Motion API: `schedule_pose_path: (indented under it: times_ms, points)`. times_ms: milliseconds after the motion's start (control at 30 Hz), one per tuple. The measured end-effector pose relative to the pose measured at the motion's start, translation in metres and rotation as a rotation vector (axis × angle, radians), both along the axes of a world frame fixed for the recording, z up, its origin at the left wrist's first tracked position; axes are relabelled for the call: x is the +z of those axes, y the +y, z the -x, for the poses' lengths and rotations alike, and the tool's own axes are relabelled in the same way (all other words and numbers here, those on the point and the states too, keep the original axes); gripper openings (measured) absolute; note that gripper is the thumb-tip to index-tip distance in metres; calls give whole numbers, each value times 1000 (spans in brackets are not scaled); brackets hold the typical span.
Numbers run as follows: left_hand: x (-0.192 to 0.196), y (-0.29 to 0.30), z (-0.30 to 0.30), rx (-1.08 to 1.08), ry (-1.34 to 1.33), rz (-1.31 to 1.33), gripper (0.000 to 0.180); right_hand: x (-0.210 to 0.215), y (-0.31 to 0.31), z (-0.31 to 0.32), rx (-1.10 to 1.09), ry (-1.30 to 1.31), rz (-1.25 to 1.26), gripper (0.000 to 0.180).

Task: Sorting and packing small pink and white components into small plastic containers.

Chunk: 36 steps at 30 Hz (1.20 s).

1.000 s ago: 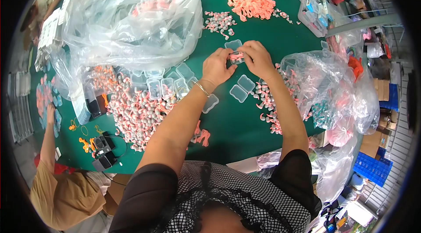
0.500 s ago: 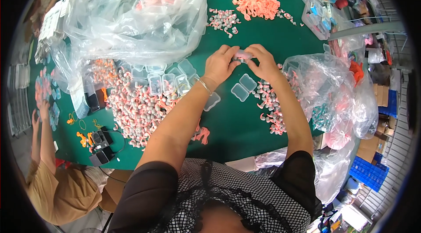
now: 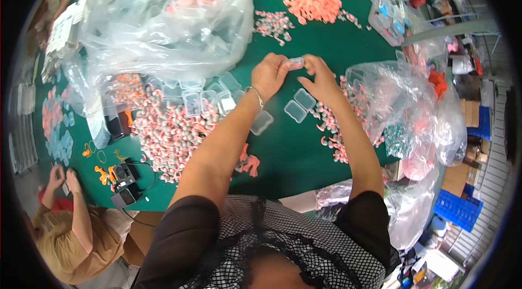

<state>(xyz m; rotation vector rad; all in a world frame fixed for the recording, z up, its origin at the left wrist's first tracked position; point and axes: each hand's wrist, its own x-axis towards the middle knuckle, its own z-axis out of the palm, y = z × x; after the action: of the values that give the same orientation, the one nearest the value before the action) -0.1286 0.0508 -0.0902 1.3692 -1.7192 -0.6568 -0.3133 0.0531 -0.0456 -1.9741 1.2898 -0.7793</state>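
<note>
A small clear plastic box (image 3: 296,63) with something faintly pink inside is held up over the green table. My left hand (image 3: 267,75) grips its left end, thumb along the near side. My right hand (image 3: 323,78) has its curled fingers at the box's right end, while its thumb is spread away below. Just under my hands lies an opened clear box (image 3: 300,105), its two halves side by side. A clear box piece (image 3: 262,123) sits beside my left wrist. Small pink-and-grey pieces (image 3: 331,120) lie by my right forearm, and a larger pile (image 3: 168,136) spreads left of my left forearm.
Coral cord bundles (image 3: 311,3) and a smaller heap of grey-pink pieces (image 3: 273,25) lie at the back. A big clear bag (image 3: 163,28) covers the back left; more plastic bags (image 3: 418,109) stand right. Black devices (image 3: 126,183) lie front left, near another person's hands (image 3: 64,180).
My right thumb has come away from the box, which now shows more plainly between my hands. The other person's hands have drawn back toward the table's near edge.
</note>
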Motion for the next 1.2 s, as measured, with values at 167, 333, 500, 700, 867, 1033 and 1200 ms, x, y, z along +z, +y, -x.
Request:
schedule_pose_path:
  times_ms: [167,333,500,700,867,1033,1200]
  points:
    - [50,4,7,75,442,47,20,6,35,13,90,418,25,22]
    - [161,-18,-60,302,652,38,29,-1,33,18,25,463,178,12]
    - [146,-61,-165,499,464,34,32,-13,6,4,-144,186,164,8]
    - [122,-46,-130,399,-48,255,22,-18,-34,-6,-149,266,472,8]
    - [74,-16,-26,-24,-179,129,21,-20,-50,-10,-12,321,450,9]
    - [38,-44,15,109,-325,-84,20,-24,-62,6,-220,125,352,10]
    - [13,-59,14,123,-427,-10,14,-45,-114,75,-722,84,429,12]
